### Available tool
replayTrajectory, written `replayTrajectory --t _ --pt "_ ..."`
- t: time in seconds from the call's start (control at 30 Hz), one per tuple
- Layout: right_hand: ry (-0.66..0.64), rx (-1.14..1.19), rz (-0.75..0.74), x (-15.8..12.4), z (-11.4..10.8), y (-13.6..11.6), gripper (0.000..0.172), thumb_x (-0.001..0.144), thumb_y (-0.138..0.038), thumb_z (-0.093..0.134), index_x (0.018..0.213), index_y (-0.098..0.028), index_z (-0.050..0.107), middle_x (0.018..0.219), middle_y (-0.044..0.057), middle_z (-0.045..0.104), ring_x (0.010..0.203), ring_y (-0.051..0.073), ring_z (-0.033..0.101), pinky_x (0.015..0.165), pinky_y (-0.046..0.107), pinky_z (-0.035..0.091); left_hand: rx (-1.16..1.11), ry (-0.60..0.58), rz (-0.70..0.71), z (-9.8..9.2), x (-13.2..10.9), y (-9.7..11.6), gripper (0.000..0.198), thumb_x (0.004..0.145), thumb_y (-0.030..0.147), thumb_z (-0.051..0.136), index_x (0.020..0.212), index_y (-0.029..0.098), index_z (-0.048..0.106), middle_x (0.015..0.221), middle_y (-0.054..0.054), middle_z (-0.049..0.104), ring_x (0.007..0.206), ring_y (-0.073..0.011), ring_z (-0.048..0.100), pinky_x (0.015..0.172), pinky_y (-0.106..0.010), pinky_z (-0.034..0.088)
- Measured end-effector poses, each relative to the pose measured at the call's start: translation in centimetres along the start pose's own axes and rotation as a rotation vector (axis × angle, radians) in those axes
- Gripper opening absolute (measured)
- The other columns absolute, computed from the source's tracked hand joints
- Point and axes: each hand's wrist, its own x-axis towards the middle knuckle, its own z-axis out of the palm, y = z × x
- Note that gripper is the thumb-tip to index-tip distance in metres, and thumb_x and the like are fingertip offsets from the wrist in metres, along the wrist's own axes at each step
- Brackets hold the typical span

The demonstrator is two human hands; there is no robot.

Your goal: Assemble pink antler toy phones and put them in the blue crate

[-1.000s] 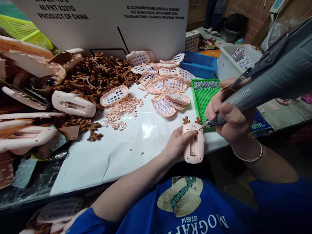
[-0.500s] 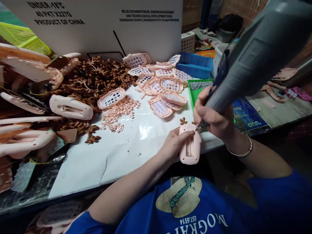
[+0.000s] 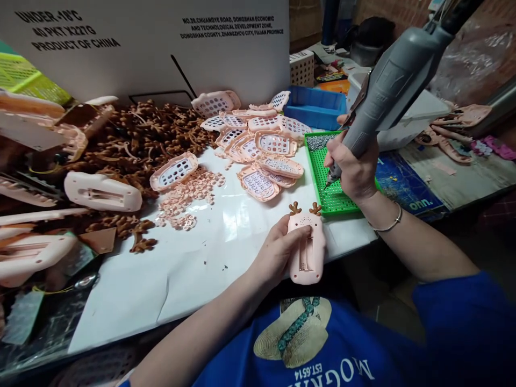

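Observation:
My left hand (image 3: 278, 248) grips a pink plastic toy phone (image 3: 313, 263) by its side, thumb across its back. The phone's back faces up, showing an uncovered battery slot, and two brown antlers (image 3: 295, 208) stick out of its top end. In my right hand (image 3: 355, 169) is a grey electric screwdriver (image 3: 387, 88), held tilted with its bit pointing down. That bit is over the green perforated tray (image 3: 322, 200), where many small screws (image 3: 320, 141) lie heaped at the far end. Whether a screw sits on the bit is too small to tell.
Pink casing halves with button holes (image 3: 276, 144) lie stacked beyond the phone. Left of them are small pink rings (image 3: 187, 199) and a heap of brown antlers (image 3: 161, 129). More casings (image 3: 102, 192) crowd the left side. A blue bin (image 3: 316, 107) and a white printed carton (image 3: 153, 48) stand behind.
My right hand has lifted the screwdriver off the phone's top corner and moved it away, over the green tray. The left hand still holds the phone, and the view has shifted slightly.

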Motion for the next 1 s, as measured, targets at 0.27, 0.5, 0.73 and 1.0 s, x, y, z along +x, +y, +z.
replayTrajectory --t 0.27,0.5,0.73,1.0 --pt "-0.022 -0.128 0.028 0.1 1.0 0.2 0.044 0.071 -0.059 0.075 0.099 -0.030 0.056 0.059 -0.009 0.054 0.044 0.012 0.051 0.052 0.034 0.049 -0.032 -0.012 -0.001 0.0 0.0 0.1 0.041 0.069 0.027 0.082 0.103 0.017 0.061 0.083 -0.003 0.073 0.064 -0.0152 0.067 0.064 -0.026 0.054" --pt "0.017 -0.147 0.026 0.0 1.0 0.5 0.043 0.069 -0.058 0.077 0.097 -0.032 0.057 0.056 -0.010 0.055 0.043 0.013 0.051 0.052 0.035 0.049 -0.033 -0.034 0.006 -0.2 0.1 -0.1 0.042 0.070 0.029 0.081 0.105 0.017 0.060 0.086 -0.004 0.072 0.068 -0.0159 0.068 0.069 -0.027 0.054" --pt "0.046 -0.103 0.003 0.8 0.9 -0.6 0.042 0.067 -0.057 0.078 0.094 -0.031 0.057 0.057 -0.009 0.051 0.042 0.012 0.050 0.049 0.034 0.047 -0.011 -0.083 0.044 -0.7 0.3 -0.4 0.041 0.069 0.025 0.080 0.103 0.016 0.058 0.088 -0.003 0.071 0.072 -0.0146 0.066 0.075 -0.028 0.052" --pt "-0.122 0.014 0.035 -2.1 3.3 -7.0 0.032 0.080 -0.052 0.071 0.104 -0.036 0.056 0.061 -0.007 0.049 0.045 0.013 0.047 0.049 0.034 0.046 -0.002 -0.120 0.073 -0.8 0.6 -0.8 0.046 0.068 0.027 0.080 0.107 0.016 0.059 0.095 -0.005 0.070 0.080 -0.0170 0.065 0.081 -0.032 0.050"
